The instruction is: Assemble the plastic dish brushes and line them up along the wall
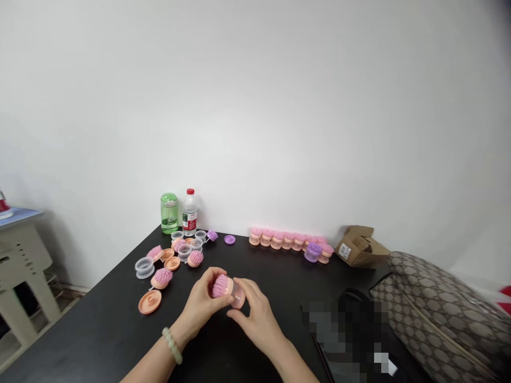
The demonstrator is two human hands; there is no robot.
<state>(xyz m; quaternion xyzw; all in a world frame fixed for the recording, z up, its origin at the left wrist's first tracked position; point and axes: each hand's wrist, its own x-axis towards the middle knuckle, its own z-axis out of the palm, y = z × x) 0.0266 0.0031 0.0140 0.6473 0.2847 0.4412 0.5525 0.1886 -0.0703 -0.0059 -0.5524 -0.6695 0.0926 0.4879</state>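
Near the table's front middle, my left hand (203, 300) is wrapped round a pink bristled brush head (221, 286). A clear cup (238, 296) meets its base, tilted sideways, and my right hand (257, 314) has its fingers and thumb around that cup. To the left lie loose pieces: pink brush heads (162, 278), translucent rings (144, 267) and orange discs (150, 301). At the back, a row of pink brushes on peach bases (276, 240) stands along the wall, with one purple brush (312, 252) in front near its right end.
A green container (170, 214) and a red-capped bottle (190, 213) stand at the back left. An open cardboard box (359, 247) sits at the back right. A patterned bag (443, 314) and a black item cover the right side. A purple disc (229, 240) lies near the wall.
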